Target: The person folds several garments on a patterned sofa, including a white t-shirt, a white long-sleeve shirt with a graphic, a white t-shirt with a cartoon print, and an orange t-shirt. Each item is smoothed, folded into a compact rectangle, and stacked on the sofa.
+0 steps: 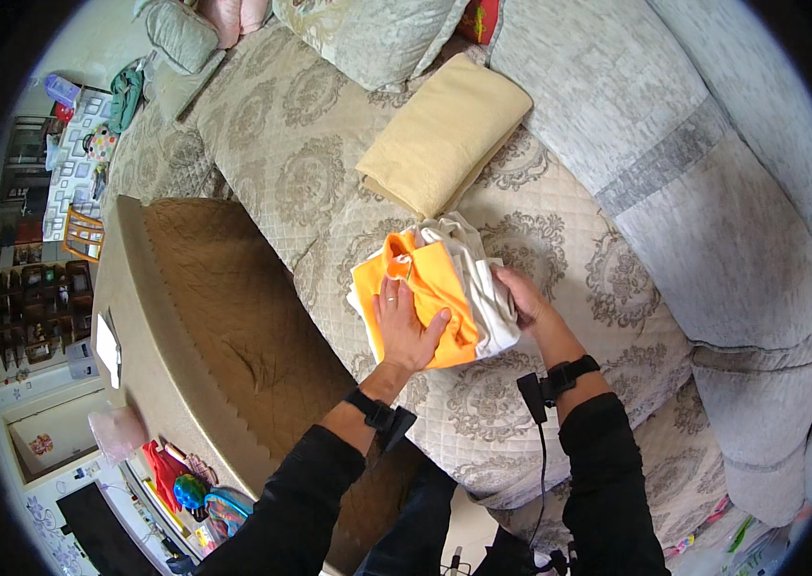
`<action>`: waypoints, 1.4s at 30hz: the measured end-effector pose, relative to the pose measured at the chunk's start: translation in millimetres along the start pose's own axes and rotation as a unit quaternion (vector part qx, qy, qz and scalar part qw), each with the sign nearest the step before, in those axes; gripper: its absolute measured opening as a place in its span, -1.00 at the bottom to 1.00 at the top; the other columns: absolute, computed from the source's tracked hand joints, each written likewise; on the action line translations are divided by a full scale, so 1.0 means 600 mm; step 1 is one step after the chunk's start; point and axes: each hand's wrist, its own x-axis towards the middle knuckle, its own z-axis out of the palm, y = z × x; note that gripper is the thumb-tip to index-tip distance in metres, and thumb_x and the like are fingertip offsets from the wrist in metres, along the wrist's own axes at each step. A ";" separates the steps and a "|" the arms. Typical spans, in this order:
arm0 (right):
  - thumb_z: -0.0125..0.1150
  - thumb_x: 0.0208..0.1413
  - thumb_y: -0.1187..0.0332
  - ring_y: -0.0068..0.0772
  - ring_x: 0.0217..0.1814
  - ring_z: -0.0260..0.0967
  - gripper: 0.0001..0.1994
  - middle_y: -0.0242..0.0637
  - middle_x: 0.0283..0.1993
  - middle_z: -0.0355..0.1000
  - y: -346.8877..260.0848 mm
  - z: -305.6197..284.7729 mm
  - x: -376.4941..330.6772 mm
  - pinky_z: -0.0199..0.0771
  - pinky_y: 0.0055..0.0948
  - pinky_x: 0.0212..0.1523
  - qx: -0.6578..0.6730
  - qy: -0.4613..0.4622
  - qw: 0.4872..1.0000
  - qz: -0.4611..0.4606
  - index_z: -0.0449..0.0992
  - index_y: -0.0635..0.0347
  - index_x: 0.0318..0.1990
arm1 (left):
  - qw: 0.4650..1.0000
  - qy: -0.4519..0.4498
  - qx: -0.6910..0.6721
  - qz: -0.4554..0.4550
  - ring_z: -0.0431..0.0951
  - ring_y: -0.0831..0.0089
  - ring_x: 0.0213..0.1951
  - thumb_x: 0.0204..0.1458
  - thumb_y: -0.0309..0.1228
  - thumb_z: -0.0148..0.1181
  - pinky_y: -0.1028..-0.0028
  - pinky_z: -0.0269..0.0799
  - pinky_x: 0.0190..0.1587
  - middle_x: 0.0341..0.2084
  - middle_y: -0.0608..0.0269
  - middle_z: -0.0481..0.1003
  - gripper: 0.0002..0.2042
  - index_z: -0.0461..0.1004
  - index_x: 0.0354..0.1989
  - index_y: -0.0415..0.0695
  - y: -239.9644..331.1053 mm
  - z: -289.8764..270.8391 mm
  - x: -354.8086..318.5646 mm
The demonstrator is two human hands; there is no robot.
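Note:
A folded orange garment (440, 288) with a collar lies on top of a small stack of clothes on the sofa. My left hand (404, 328) rests flat on it, fingers stretched out and thumb apart. A ring shows on one finger. Beside and partly under the orange piece is a folded whitish garment (485, 302). At that garment's right edge, my right hand (527, 300) grips the fabric, with its fingertips partly hidden by the cloth. Just beyond the stack lies a folded pale yellow blanket (444, 134).
The quilted sofa cover (310, 182) bears a floral pattern. Grey cushions (656, 163) line the right side, and a pillow (372, 38) sits at the far end. On the left, a table (128, 278) with a brown cloth (224, 317) stands close to the sofa.

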 end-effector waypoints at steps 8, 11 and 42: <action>0.21 -0.06 -0.15 -0.19 0.04 0.36 -0.16 0.07 0.01 0.37 -0.042 0.105 -0.044 0.35 -0.36 0.06 -0.277 -0.018 0.961 -0.007 0.20 0.51 0.12 | 0.909 -0.011 -0.414 -0.044 0.21 0.19 0.09 -0.02 -0.13 0.12 0.31 0.10 0.14 0.03 0.04 0.22 -0.31 0.05 0.19 -0.30 -0.087 -0.019 -0.055; 0.16 -0.08 -0.24 -0.20 0.06 0.36 -0.23 -0.06 0.00 0.42 -0.038 0.138 -0.071 0.36 -0.30 0.04 -0.312 -0.078 0.946 -0.052 0.31 0.20 0.13 | 0.828 -0.025 -0.553 -0.093 0.30 0.37 0.03 0.01 -0.14 0.13 0.42 0.24 0.06 0.00 0.19 0.27 -0.32 0.02 0.22 -0.26 -0.098 -0.030 -0.070; -0.12 0.21 0.02 -0.36 0.16 0.20 -0.48 -0.30 0.15 0.26 0.506 -0.689 -1.148 0.17 -0.32 0.18 0.470 0.401 0.689 -0.378 0.17 0.16 0.21 | 0.593 -0.432 -0.132 0.666 -0.04 -0.13 0.28 -0.15 0.06 0.12 -0.21 -0.16 0.18 0.24 -0.19 0.02 -0.21 0.08 0.28 0.00 1.167 0.317 -0.686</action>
